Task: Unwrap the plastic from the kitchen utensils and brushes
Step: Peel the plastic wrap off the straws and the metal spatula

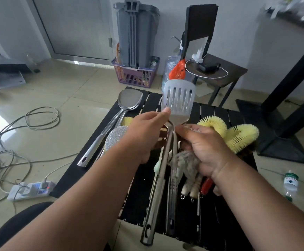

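A slotted steel spatula [179, 100] stands tilted above the black slatted table [209, 214], its head covered in cloudy plastic film. My left hand [145, 131] pinches the lower left corner of that film. My right hand [203, 149] grips the spatula's neck and a crumpled wad of clear plastic [185, 163]. Under my right hand lie wrapped brushes with white and red handles [198, 189]. A solid steel turner [111, 122] lies on the table's left side. Yellow bristle brushes [238, 133] curl at the right. A silver scouring pad [115, 138] sits beneath my left wrist.
Cables and a power strip [30, 190] lie on the tiled floor at left. A purple basket [134, 73] and a grey bin stand by the far wall. A small dark side table [220, 73] is behind. A plastic bottle [290, 185] lies on the floor at right.
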